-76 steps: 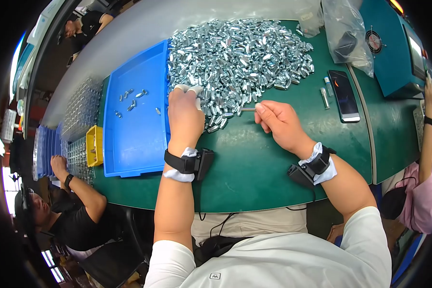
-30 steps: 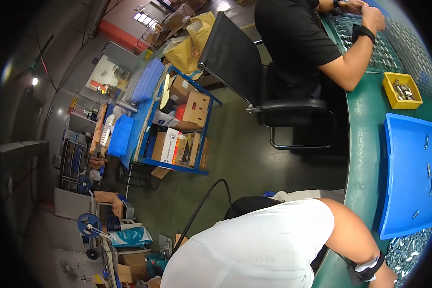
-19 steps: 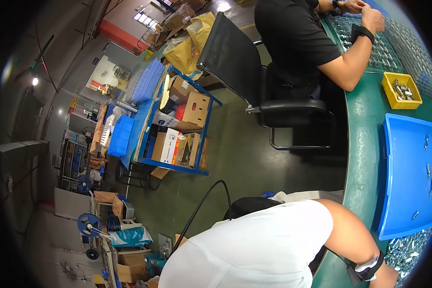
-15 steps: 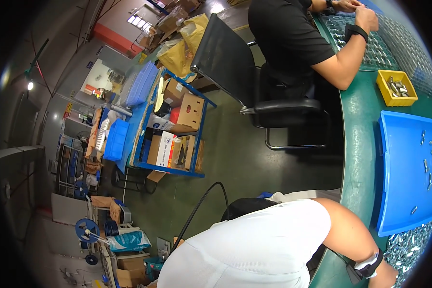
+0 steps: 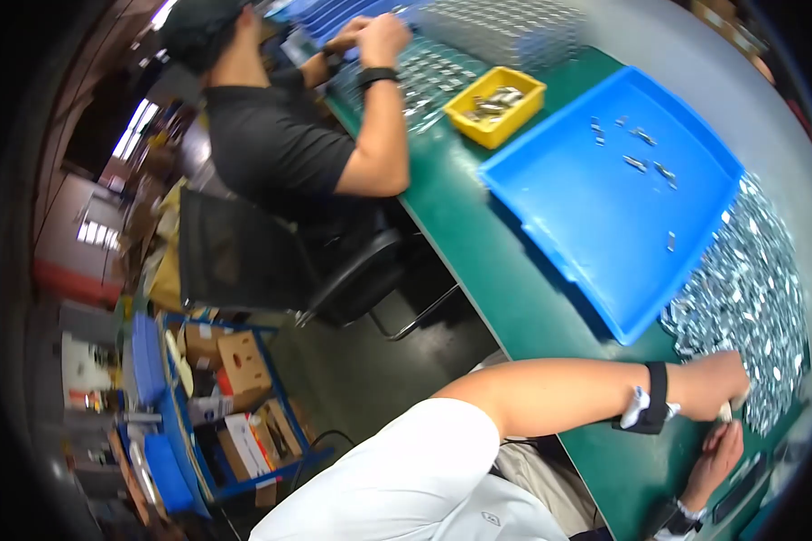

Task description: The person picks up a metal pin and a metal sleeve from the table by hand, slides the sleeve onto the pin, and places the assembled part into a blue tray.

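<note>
While my left hand (image 5: 715,386) bends down at the edge of the pile of shiny metal parts (image 5: 753,279), its back is turned to the view, so I cannot tell what, if anything, its fingers pinch. A white fingertip cover (image 5: 725,412) shows at its lower side. Just beside it, my right hand (image 5: 719,453) has its fingers curled toward the left; whether they grip a part I can't tell either. A black strap (image 5: 658,397) circles my left wrist, over white cloth, and near my right hand lies a dark flat device (image 5: 739,488).

The pile spreads on the green table (image 5: 474,239), up against the blue tray (image 5: 595,239), where a few loose metal pieces (image 5: 636,164) lie scattered. Beyond a corner of the tray stands a yellow bin (image 5: 489,135) with metal parts inside. Past that, a co-worker in a black shirt (image 5: 271,149) has both hands raised together near some clear plastic trays (image 5: 505,32). Behind that person is a black chair (image 5: 235,257).
</note>
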A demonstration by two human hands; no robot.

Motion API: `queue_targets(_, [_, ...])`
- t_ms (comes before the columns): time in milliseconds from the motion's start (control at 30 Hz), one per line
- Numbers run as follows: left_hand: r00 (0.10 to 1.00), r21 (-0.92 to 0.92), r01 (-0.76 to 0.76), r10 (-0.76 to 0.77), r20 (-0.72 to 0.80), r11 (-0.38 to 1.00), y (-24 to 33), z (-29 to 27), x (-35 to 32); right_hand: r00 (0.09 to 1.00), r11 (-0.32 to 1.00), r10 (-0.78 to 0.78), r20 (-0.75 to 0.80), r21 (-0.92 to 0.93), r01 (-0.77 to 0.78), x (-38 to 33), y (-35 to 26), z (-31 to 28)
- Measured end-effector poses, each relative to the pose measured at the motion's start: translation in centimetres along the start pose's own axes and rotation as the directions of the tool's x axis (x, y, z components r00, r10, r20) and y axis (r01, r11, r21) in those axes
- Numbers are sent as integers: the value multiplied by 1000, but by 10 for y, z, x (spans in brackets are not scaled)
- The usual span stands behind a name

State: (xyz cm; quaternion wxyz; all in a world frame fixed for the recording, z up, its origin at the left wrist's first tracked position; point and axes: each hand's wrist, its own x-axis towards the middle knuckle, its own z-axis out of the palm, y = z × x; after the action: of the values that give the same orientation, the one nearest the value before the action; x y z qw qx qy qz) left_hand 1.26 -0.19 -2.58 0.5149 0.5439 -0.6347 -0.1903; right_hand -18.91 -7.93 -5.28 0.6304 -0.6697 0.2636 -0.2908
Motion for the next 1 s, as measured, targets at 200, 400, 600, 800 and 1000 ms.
queue_targets(200, [996,11,3,-4,85,1000,7,-5,3,998,988,55,-44,-145,-61,-4,-10,2])
queue_targets(400, [966,-212,246,-221,133,946,10,-8,5,998,987,62,-23,-150,-65,6,-27,15])
queue_targets(600, [925,-78,370,-360,121,926,29,0,7,999,998,52,-16,-27,-53,1,-25,10])
queue_targets(800, [938,-87,328,-314,149,941,23,1,2,999,996,19,-34,-87,-22,1,-26,12])
queue_targets(1000, [894,-289,442,-392,217,849,26,-1,10,999,996,-25,-41,-88,21,1,-24,8])
